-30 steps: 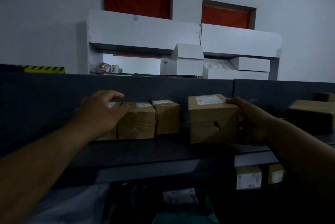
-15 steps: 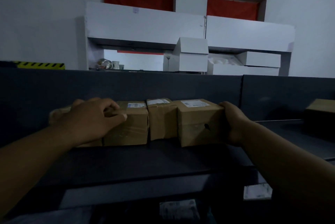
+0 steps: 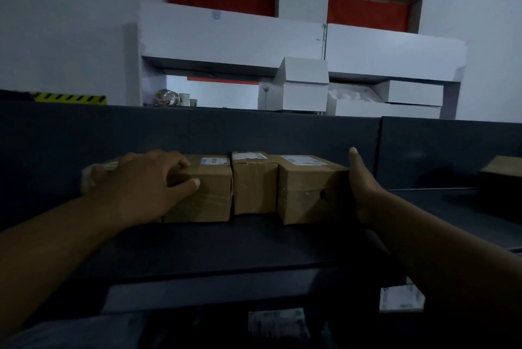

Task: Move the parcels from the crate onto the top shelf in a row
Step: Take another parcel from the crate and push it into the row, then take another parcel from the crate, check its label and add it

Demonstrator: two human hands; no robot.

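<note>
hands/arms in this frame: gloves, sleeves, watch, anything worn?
Nothing worn that shows. The left hand and right hand are both bare: no gloves, rings or tape. Both forearms are bare up to the frame edge, with no sleeve cuff, watch or wristband in view. The light is dim, so fine marks cannot be ruled out.

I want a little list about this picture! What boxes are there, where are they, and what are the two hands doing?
place: dark top shelf
boxes in the row: four brown parcels, side by side
far-left parcel: mostly hidden behind the left hand
second parcel: white label on top
middle parcel: set a bit farther back, white label
right parcel: white label on top, small dark hole in front
left hand: resting on the second parcel, fingers curled
right hand: flat against the right parcel's right side
other box: another brown box, far right, apart from the row
</note>
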